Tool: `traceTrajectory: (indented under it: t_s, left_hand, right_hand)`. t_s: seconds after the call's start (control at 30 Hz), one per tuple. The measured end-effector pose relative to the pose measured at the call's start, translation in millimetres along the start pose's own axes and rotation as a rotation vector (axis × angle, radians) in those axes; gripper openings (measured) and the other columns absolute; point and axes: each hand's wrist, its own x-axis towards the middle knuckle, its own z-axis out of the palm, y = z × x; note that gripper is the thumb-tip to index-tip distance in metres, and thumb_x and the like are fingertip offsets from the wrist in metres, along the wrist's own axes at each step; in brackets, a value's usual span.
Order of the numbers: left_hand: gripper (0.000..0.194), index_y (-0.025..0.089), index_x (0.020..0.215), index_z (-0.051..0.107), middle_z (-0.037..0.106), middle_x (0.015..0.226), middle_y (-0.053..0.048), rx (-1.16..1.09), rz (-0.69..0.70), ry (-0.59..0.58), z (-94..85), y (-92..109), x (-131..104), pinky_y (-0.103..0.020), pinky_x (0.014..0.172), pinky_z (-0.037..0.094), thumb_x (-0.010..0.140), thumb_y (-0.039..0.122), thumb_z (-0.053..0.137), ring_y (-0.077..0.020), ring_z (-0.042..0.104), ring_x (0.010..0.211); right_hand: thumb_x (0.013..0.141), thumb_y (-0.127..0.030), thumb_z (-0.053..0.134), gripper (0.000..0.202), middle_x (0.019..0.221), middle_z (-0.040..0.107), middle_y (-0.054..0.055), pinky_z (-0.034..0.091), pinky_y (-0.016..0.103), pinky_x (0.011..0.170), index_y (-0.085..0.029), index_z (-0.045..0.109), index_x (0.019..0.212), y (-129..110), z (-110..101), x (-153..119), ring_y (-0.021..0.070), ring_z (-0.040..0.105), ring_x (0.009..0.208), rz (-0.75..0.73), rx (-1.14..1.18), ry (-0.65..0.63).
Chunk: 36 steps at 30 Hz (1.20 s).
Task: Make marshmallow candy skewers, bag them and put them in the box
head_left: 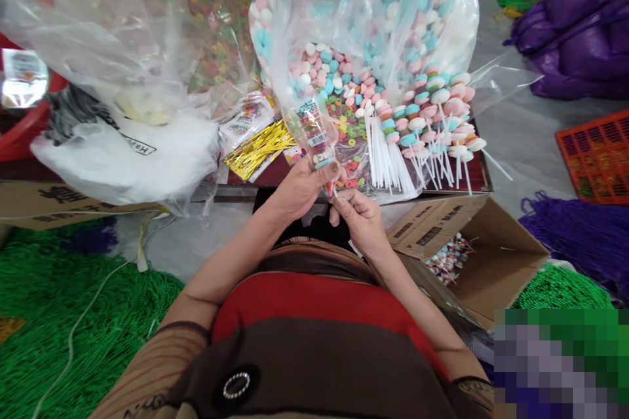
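Clear printed wrapper [313, 123] with candy [324, 160] inside: at the front edge of the worktop [274, 173] | left hand [304, 186]: fingers closed around its lower part | right hand [362, 219]: fingers pinched at its narrow end; whether something thin is also held, I cannot tell | good handling: grip this end tightly, turn gently, avoid crushing the candy

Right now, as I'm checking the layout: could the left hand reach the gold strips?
Probably yes: the gold strips lie close by, mostly uncovered, though the left hand holds a clear wrapper.
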Motion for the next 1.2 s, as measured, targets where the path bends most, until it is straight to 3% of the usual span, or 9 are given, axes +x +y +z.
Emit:
traceTrajectory:
  t_s: [0.27, 0.43, 0.53, 0.63, 0.7, 0.8, 0.9, 0.97, 1.2]
  left_hand:
    - [0.055, 0.017, 0.090, 0.064, 0.044, 0.059, 0.008, -0.097, -0.184, -0.071, 3.7, -18, -7, -0.024, 0.032, 0.038, 0.072, 0.067, 0.082, -0.0084, 0.043, 0.040]
    - [0.048, 0.016, 0.091, 0.068, 0.039, 0.051, 0.010, -0.094, -0.113, -0.093, -0.8, -10, -11, -0.023, 0.055, 0.050, 0.077, 0.058, 0.084, -0.0084, 0.052, 0.049]
    - [0.047, 0.016, 0.088, 0.069, 0.039, 0.049, 0.010, -0.127, -0.255, -0.329, 7.8, -10, -21, -0.028, 0.072, 0.055, 0.077, 0.059, 0.084, -0.0075, 0.050, 0.049]
    - [0.053, 0.016, 0.088, 0.068, 0.038, 0.049, 0.012, -0.231, -0.487, -0.653, 20.5, -21, -31, -0.034, 0.074, 0.057, 0.073, 0.065, 0.083, -0.0075, 0.044, 0.045]
    - [0.055, 0.018, 0.081, 0.063, 0.035, 0.049, 0.012, -0.217, -0.529, -0.737, 24.3, -29, -32, -0.035, 0.072, 0.057, 0.075, 0.070, 0.079, -0.0078, 0.041, 0.044]
    - [0.049, 0.019, 0.078, 0.057, 0.043, 0.055, 0.007, 0.176, -0.399, -0.588, 20.0, -31, -26, -0.035, 0.075, 0.058, 0.090, 0.066, 0.063, -0.0105, 0.048, 0.051]
    - [0.033, 0.016, 0.103, 0.063, 0.062, 0.074, -0.002, 0.837, -0.152, -0.282, 11.6, -28, -17, -0.039, 0.085, 0.056, 0.100, 0.047, 0.053, -0.0193, 0.065, 0.073]
    - [0.031, 0.015, 0.112, 0.063, 0.067, 0.083, -0.006, 1.031, -0.048, -0.160, 7.8, -26, -15, -0.040, 0.088, 0.055, 0.101, 0.041, 0.050, -0.0228, 0.068, 0.082]
    - [0.058, 0.021, 0.080, 0.052, 0.031, 0.050, 0.011, 0.132, -0.346, -0.567, 1.1, -19, -29, -0.033, 0.063, 0.053, 0.086, 0.079, 0.055, -0.0089, 0.034, 0.043]
  right_hand:
    - [0.089, -0.057, 0.073, 0.035, 0.057, 0.062, -0.006, 0.047, 0.027, 0.057, -0.023, 0.069, 0.083, 3, 8, 2, 0.0106, 0.052, 0.050, -0.006, 0.035, -0.014]
    - [0.090, -0.057, 0.072, 0.036, 0.067, 0.071, 0.000, 0.054, 0.031, 0.068, -0.023, 0.076, 0.080, -29, -31, 9, 0.0145, 0.064, 0.061, 0.003, -0.263, -0.123]
    - [0.080, -0.056, 0.082, 0.039, 0.085, 0.078, 0.002, 0.059, 0.036, 0.077, -0.028, 0.077, 0.106, -49, -50, 15, 0.0193, 0.072, 0.078, -0.086, -0.112, 0.056]
    - [0.061, -0.066, 0.090, 0.065, 0.097, 0.080, 0.006, 0.063, 0.039, 0.072, -0.029, 0.072, 0.112, -60, -46, 17, 0.0268, 0.076, 0.092, -0.066, 0.133, -0.079]
    - [0.060, -0.066, 0.089, 0.061, 0.082, 0.077, 0.006, 0.063, 0.039, 0.062, -0.027, 0.071, 0.104, -61, -34, 16, 0.0298, 0.077, 0.090, -0.031, 0.213, -0.164]
    - [0.072, -0.053, 0.087, 0.038, 0.061, 0.066, -0.002, 0.063, 0.039, 0.065, -0.028, 0.067, 0.093, -53, -16, 16, 0.0272, 0.077, 0.081, -0.105, 0.212, -0.063]
    - [0.083, -0.041, 0.082, 0.023, 0.070, 0.072, -0.002, 0.063, 0.042, 0.082, -0.028, 0.065, 0.089, -41, -6, 21, 0.0229, 0.077, 0.081, -0.269, 0.060, 0.184]
    - [0.085, -0.039, 0.081, 0.019, 0.080, 0.077, 0.000, 0.062, 0.042, 0.088, -0.027, 0.067, 0.089, -38, -7, 23, 0.0219, 0.077, 0.084, -0.327, -0.026, 0.255]
    - [0.074, -0.050, 0.089, 0.043, 0.098, 0.081, 0.004, 0.066, 0.043, 0.080, -0.029, 0.073, 0.108, -62, -21, 24, 0.0267, 0.079, 0.093, -0.129, 0.083, -0.148]
